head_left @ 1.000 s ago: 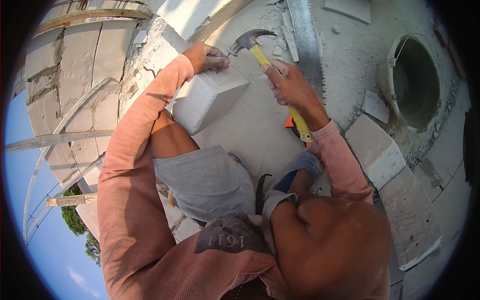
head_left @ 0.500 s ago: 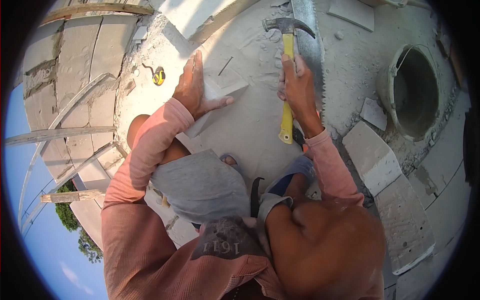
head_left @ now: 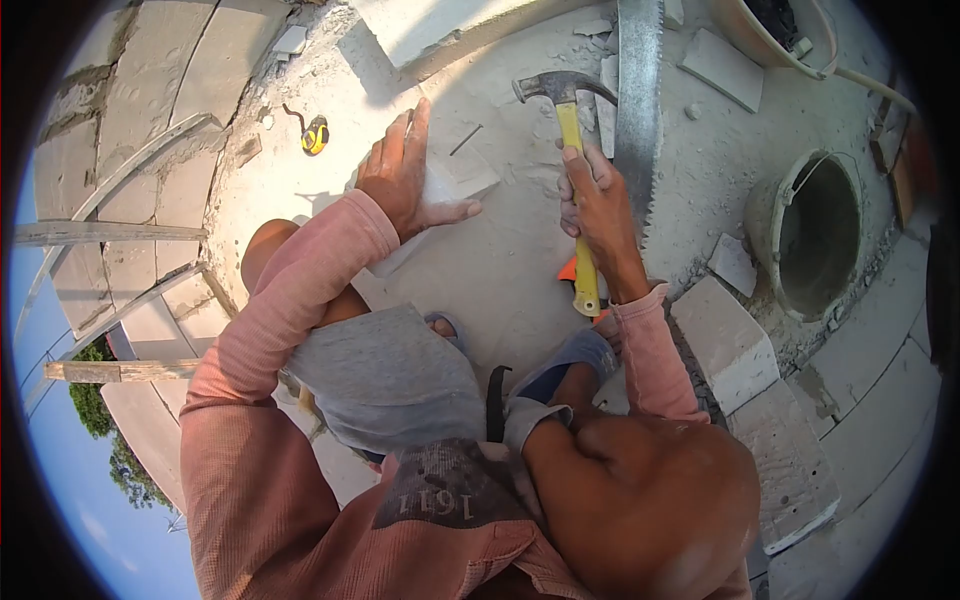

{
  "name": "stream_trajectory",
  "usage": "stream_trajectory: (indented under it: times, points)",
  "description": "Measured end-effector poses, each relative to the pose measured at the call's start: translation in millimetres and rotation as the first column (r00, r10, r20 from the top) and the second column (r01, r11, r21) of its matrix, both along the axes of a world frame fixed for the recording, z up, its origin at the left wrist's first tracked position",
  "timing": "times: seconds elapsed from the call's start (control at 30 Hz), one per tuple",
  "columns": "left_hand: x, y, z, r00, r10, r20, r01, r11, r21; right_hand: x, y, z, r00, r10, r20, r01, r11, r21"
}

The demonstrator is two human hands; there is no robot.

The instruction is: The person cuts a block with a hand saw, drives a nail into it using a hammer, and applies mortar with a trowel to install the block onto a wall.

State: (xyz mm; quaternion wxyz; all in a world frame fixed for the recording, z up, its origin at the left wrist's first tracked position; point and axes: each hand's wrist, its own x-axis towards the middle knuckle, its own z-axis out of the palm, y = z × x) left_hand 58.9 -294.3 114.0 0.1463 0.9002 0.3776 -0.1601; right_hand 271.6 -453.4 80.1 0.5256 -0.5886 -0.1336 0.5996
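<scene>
My right hand (head_left: 597, 205) is wrapped round the yellow handle of a claw hammer (head_left: 569, 125), its dark head pointing away from me. My left hand (head_left: 402, 180) lies with fingers stretched out and thumb apart on a pale block (head_left: 468, 172), which it partly covers. A nail (head_left: 466, 139) sticks up at a slant from the block, right of my left fingers. The hammer head is apart from the nail, further off and to its right. Just right of the hammer lies a hand saw (head_left: 638, 110) with a toothed blade.
A yellow tape measure (head_left: 315, 135) lies left of my left hand. On the right stand a dusty bucket (head_left: 820, 235) and several pale blocks (head_left: 725, 335). Another tub (head_left: 765, 35) is at the top right. A large block (head_left: 440, 35) lies ahead, and wooden strips (head_left: 120, 233) cross the left side.
The view has shifted slightly. The hammer and my right hand have come a little nearer to me and leftward, away from the saw blade. My left hand stays on the block.
</scene>
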Motion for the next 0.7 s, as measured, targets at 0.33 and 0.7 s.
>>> stream_trajectory:
  times: [0.33,0.7]
  points:
    - [-4.1,-5.7,-3.6,0.976,-0.044,0.211,0.026,0.996,0.09,-1.8,-13.2,-35.1,0.978,-0.144,-0.151,0.132,0.988,-0.085]
    - [-8.6,-3.9,-10.9,0.93,-0.143,0.34,0.103,0.986,0.131,-36.5,-28.2,-92.0,0.846,0.288,0.45,-0.167,0.943,-0.289]
